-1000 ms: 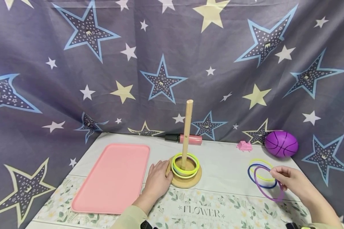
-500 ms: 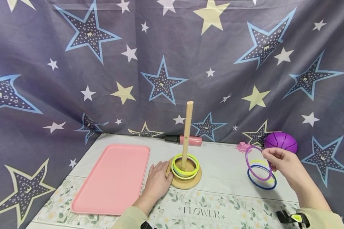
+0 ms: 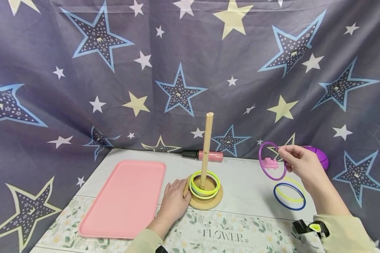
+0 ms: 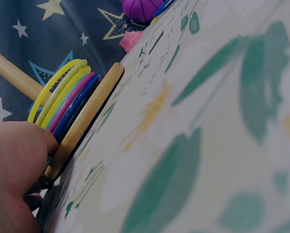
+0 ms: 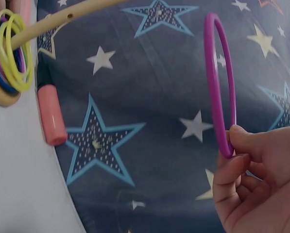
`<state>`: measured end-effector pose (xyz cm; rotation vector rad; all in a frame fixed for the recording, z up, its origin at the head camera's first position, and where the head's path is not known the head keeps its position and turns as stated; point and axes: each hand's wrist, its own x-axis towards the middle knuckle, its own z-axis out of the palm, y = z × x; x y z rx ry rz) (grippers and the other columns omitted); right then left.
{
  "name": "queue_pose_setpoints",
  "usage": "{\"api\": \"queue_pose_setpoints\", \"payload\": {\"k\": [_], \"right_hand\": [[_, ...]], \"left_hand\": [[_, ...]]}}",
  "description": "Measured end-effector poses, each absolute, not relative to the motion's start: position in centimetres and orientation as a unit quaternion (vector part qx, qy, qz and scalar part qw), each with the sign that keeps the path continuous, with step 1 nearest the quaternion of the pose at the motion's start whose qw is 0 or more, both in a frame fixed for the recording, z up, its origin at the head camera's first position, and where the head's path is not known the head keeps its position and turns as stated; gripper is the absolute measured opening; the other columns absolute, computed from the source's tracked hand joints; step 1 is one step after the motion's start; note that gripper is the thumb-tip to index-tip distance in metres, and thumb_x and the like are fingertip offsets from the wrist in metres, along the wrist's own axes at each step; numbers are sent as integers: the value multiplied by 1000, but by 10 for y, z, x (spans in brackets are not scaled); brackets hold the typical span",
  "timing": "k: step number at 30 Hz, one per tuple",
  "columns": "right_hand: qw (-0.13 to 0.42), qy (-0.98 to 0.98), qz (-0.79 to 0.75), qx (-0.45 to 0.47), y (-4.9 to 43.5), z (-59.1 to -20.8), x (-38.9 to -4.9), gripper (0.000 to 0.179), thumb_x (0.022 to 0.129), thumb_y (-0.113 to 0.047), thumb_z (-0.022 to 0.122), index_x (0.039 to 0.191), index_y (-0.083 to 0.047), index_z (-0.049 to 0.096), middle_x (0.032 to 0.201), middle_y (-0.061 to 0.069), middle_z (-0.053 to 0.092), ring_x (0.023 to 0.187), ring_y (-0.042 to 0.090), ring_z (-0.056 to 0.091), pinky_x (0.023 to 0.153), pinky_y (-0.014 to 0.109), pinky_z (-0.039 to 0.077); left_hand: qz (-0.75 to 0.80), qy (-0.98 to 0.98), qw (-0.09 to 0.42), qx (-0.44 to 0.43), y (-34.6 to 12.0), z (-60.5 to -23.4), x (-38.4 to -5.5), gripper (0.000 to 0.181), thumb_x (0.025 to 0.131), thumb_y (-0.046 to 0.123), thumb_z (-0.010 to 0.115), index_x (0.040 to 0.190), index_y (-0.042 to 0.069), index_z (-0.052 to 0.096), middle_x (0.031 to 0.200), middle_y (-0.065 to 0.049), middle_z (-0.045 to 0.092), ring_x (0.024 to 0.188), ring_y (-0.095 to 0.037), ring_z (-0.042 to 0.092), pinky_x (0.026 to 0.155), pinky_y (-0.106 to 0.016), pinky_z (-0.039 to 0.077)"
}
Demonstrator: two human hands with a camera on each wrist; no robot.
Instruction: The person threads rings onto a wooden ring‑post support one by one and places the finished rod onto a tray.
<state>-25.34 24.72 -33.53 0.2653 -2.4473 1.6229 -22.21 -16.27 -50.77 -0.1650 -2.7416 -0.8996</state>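
My right hand (image 3: 301, 162) pinches a purple ring (image 5: 213, 82) between thumb and fingers, holding it upright in the air above the table's right side. My left hand (image 3: 174, 199) rests at the left edge of a round wooden base (image 3: 202, 204), thumb against it and fingers extended. From that base rises a wooden pole (image 3: 207, 144). Several stacked rings (image 4: 62, 97), yellow, teal, purple and blue, lie around its foot. On the table below my right hand lie a blue ring (image 3: 292, 209) and a yellow ring (image 3: 299, 182), partly overlapping.
A pink tray (image 3: 123, 200) lies left of the stand. Along the back are a pink-and-black hand pump (image 3: 210, 156), a small pink toy (image 3: 270, 163) and a purple ball (image 3: 320, 157), partly covered by my right hand. A star-printed curtain (image 3: 177, 130) hangs behind the table.
My right hand has lifted the purple ring off the blue and yellow rings, moving it up, back and to the left. My left hand stays at the base.
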Motion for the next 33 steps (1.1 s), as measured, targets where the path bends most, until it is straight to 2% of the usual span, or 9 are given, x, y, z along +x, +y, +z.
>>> {"api": "queue_pose_setpoints", "payload": {"k": [5, 13, 26, 33], "right_hand": [[103, -826, 545, 100, 232, -324, -254, 17, 112, -23, 69, 118, -8, 73, 84, 0, 62, 71, 15, 59, 62, 23, 56], [108, -796, 581, 132, 208, -307, -259, 10, 110, -21, 71, 113, -12, 74, 83, -1, 63, 68, 13, 57, 59, 23, 54], [122, -767, 610, 153, 170, -281, -262, 21, 110, -21, 73, 118, -2, 71, 80, -2, 60, 68, 13, 56, 60, 22, 54], [137, -764, 612, 154, 151, -273, -264, 22, 110, -23, 73, 117, -3, 71, 80, -1, 60, 67, 13, 56, 60, 22, 54]], "left_hand": [[-305, -942, 128, -58, -162, -508, -223, 54, 108, 22, 65, 156, -2, 58, 158, -20, 60, 156, -44, 44, 133, -66, 18], [-305, -942, 127, -58, -161, -509, -223, 55, 108, 22, 66, 156, -3, 57, 159, -21, 59, 156, -44, 44, 133, -66, 18], [-307, -941, 129, -56, -160, -508, -222, 55, 107, 21, 66, 155, -4, 57, 158, -22, 60, 156, -45, 44, 133, -66, 18], [-308, -941, 129, -55, -160, -509, -222, 56, 107, 21, 67, 155, -5, 57, 157, -22, 60, 155, -44, 44, 133, -66, 17]]}}
